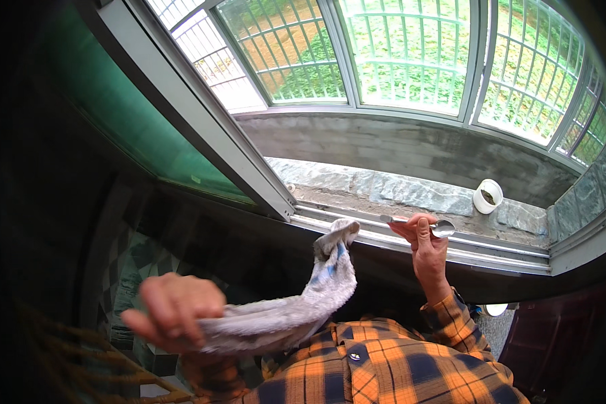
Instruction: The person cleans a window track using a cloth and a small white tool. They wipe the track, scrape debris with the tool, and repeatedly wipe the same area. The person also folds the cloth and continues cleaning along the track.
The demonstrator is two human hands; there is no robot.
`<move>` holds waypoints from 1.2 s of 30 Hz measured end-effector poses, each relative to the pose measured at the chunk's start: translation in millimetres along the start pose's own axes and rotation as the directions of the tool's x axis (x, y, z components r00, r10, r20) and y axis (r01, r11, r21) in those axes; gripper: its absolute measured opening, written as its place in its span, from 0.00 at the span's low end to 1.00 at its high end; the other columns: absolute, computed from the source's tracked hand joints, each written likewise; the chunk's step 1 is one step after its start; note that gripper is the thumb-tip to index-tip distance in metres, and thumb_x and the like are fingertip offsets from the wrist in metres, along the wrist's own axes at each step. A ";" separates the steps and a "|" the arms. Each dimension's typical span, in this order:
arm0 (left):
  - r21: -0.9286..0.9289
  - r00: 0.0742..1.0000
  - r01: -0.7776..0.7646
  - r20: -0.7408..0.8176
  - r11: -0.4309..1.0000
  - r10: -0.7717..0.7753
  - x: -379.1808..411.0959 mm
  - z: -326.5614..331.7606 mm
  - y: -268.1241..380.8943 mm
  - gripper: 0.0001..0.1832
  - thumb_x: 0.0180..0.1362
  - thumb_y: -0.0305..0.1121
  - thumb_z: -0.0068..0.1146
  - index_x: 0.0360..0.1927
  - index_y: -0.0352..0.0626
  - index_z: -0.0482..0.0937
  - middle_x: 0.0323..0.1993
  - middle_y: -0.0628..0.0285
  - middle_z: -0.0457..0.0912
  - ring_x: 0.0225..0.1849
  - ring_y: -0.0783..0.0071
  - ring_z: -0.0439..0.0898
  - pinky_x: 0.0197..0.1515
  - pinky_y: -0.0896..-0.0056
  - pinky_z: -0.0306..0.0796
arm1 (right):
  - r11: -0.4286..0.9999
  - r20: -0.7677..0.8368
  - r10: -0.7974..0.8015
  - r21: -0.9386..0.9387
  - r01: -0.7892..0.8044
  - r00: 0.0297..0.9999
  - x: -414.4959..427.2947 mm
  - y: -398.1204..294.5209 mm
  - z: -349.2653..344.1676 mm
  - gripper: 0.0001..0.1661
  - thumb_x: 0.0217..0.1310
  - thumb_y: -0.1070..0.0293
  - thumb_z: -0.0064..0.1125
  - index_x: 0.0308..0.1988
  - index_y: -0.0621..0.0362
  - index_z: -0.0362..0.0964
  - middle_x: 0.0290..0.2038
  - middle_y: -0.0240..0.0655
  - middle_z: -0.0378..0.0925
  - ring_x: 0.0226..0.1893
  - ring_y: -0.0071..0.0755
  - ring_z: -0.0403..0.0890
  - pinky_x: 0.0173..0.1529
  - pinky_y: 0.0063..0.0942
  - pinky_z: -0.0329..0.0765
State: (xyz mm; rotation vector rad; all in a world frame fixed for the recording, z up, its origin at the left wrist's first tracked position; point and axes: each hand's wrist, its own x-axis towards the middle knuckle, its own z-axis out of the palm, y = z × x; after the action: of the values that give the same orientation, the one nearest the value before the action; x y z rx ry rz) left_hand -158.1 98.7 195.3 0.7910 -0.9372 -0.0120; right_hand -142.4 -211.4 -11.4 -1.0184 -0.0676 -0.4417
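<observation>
My left hand (pixel 174 310) grips one end of a soiled white terry cloth (pixel 283 315) with blue patches. The cloth bends to the right across my front, and its free end rises near the window track (pixel 363 230). In my right hand (pixel 428 252) is a metal spoon (pixel 443 229), held above the track. Its bowl points right, and part of its handle shows left of my fingers.
A sliding window frame (pixel 192 111) with green glass (pixel 146 116) slants across the left. Beyond the track lies a stone ledge (pixel 414 194), where a white plastic tub (pixel 487 197) holds dark matter. Barred windows (pixel 409 55) stand behind. A yellowish slatted object (pixel 116 368) is at lower left.
</observation>
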 end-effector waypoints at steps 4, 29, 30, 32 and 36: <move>0.157 0.900 0.295 -0.377 0.942 -0.219 -14.2 -13.4 -62.1 0.20 0.67 0.40 0.55 0.20 0.43 0.69 0.12 0.68 0.68 0.13 0.80 0.66 0.20 0.76 0.60 | 0.968 0.092 -0.019 -0.248 0.042 0.996 -0.8 -0.3 2.7 0.12 0.74 0.67 0.49 0.42 0.63 0.75 0.39 0.37 0.82 0.44 0.32 0.84 0.53 0.32 0.81; 0.955 0.962 0.262 -0.248 -0.136 0.113 -53.7 -120.6 -230.0 0.06 0.57 0.26 0.60 0.38 0.46 0.79 0.26 0.59 0.79 0.25 0.57 0.81 0.27 0.61 0.74 | 0.591 0.777 0.359 -0.618 0.518 0.517 99.2 3.4 38.4 0.11 0.55 0.82 0.59 0.39 0.60 0.81 0.41 0.42 0.80 0.41 0.49 0.82 0.46 0.37 0.78; 0.955 0.970 0.237 -0.220 -0.176 0.107 -52.9 -118.4 -229.1 0.06 0.56 0.25 0.60 0.38 0.45 0.79 0.27 0.60 0.79 0.25 0.58 0.80 0.27 0.62 0.74 | 0.598 0.758 0.395 -0.641 0.481 0.518 104.2 1.8 36.7 0.11 0.55 0.82 0.59 0.40 0.60 0.81 0.40 0.42 0.81 0.41 0.49 0.82 0.46 0.36 0.78; 0.944 0.961 0.270 -0.253 -0.187 0.109 -55.6 -120.2 -228.4 0.07 0.55 0.25 0.61 0.37 0.46 0.79 0.28 0.61 0.78 0.26 0.57 0.80 0.27 0.61 0.74 | 0.647 0.737 0.416 -0.652 0.395 0.533 110.3 3.4 32.2 0.11 0.56 0.81 0.60 0.40 0.60 0.82 0.38 0.41 0.83 0.40 0.46 0.83 0.46 0.35 0.79; 0.938 0.963 0.266 -0.248 -0.221 0.107 -61.1 -124.0 -224.8 0.07 0.55 0.26 0.61 0.37 0.47 0.79 0.27 0.61 0.76 0.25 0.57 0.80 0.26 0.62 0.73 | 0.696 0.700 0.417 -0.656 0.293 0.580 108.8 12.7 32.9 0.07 0.60 0.73 0.64 0.40 0.59 0.83 0.38 0.41 0.83 0.39 0.42 0.84 0.44 0.34 0.79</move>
State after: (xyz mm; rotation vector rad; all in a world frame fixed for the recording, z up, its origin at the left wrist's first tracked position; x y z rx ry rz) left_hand -34.6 31.1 -27.9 2.4151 -0.4101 0.8926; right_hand -33.6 -213.7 23.8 -1.9795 -0.7630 0.1793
